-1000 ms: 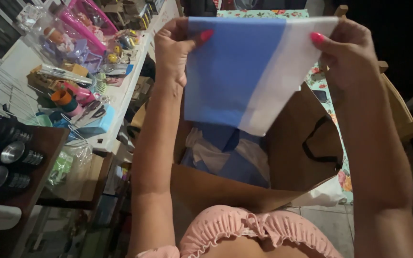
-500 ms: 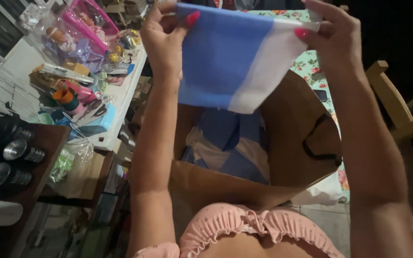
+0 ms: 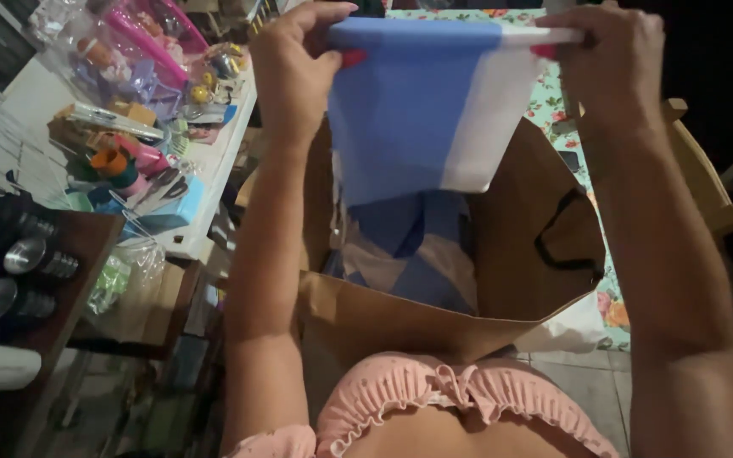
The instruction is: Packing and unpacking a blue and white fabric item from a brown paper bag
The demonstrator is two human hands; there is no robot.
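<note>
Both hands have turned the blue-and-white sheet (image 3: 422,119) more upright since the earlier frame, its top edge now stretched level between them. Left hand (image 3: 294,64) pinches the blue corner, right hand (image 3: 617,59) pinches the white corner, the two held well apart. Below the sheet stands an open brown paper bag (image 3: 400,326) holding more blue and white sheets (image 3: 417,263), with a cluttered counter (image 3: 10,127) to the left.

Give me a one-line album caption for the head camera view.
Both hands, left hand and right hand, hold a blue-and-white sheet stretched above an open brown paper bag.
</note>
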